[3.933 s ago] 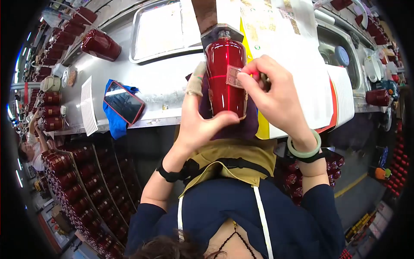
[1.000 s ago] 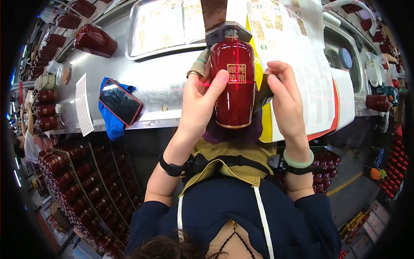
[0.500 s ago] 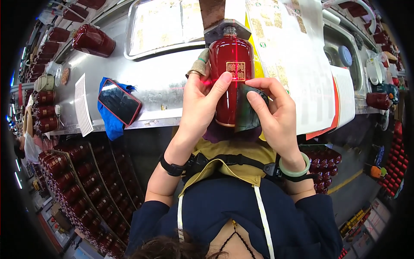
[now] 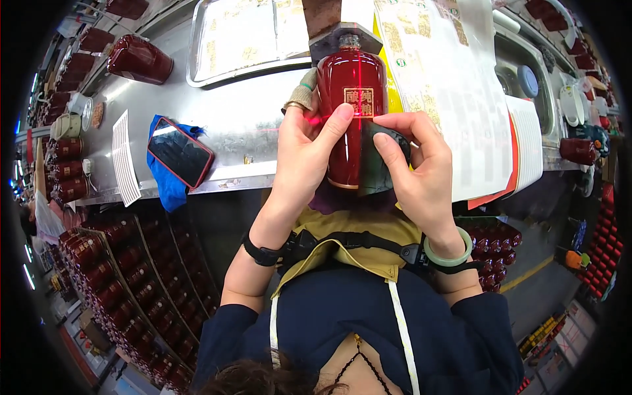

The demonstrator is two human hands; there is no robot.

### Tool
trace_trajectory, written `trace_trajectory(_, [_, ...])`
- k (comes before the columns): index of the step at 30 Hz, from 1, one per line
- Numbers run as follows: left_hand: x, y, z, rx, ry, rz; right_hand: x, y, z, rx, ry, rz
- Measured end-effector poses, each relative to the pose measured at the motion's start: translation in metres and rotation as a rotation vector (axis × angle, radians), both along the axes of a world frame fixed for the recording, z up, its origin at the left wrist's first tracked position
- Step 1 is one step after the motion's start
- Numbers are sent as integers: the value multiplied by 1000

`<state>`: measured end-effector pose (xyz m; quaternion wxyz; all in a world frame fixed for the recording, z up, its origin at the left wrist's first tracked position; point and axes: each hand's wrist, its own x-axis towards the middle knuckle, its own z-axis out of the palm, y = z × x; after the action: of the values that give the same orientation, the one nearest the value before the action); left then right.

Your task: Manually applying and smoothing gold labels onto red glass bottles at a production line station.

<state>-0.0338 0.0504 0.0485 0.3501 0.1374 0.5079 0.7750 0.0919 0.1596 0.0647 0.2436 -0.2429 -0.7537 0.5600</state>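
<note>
A dark red glass bottle [image 4: 339, 76] with a bare threaded neck lies with its neck away from me, against a dark metal holder [image 4: 322, 39]. A gold square label [image 4: 359, 103] sits on its front, and thin red light lines cross there. My left hand [image 4: 306, 145] is closed round the bottle's left side, thumb on the glass by the label's lower left; cloth covers wrap a finger. My right hand [image 4: 418, 151] has thumb and index finger bent together at the label's lower right corner. Beneath it shows a dark greenish piece [image 4: 378, 164] that I cannot identify; what the fingertips pinch is hidden.
Left on the metal bench lie a phone [image 4: 181, 153] on a blue cloth [image 4: 170, 191], a white strip sheet [image 4: 125, 158] and another red bottle [image 4: 139, 59]. A tray [image 4: 191, 69] holds label sheets; more sheets [image 4: 461, 131] lie right, beside a sink [image 4: 553, 72]. Stacked red bottles [image 4: 131, 289] stand below.
My right thumb has moved slightly up and closer to the index finger. The left hand keeps its hold on the bottle, and the whole view has shifted a little.
</note>
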Motion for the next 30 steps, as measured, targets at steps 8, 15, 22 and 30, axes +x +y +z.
trace_trajectory(8, [-7,-4,-2,17,-46,-2,1,27,6,-467,122,-20])
trace_trajectory(15, [-2,2,-1,-10,97,7,-18,42,-9,-553,93,63])
trace_trajectory(22, [3,6,0,-34,62,70,-33,29,-22,-555,39,-12])
trace_trajectory(30, [4,6,-1,-21,66,78,-34,31,-24,-537,37,-2])
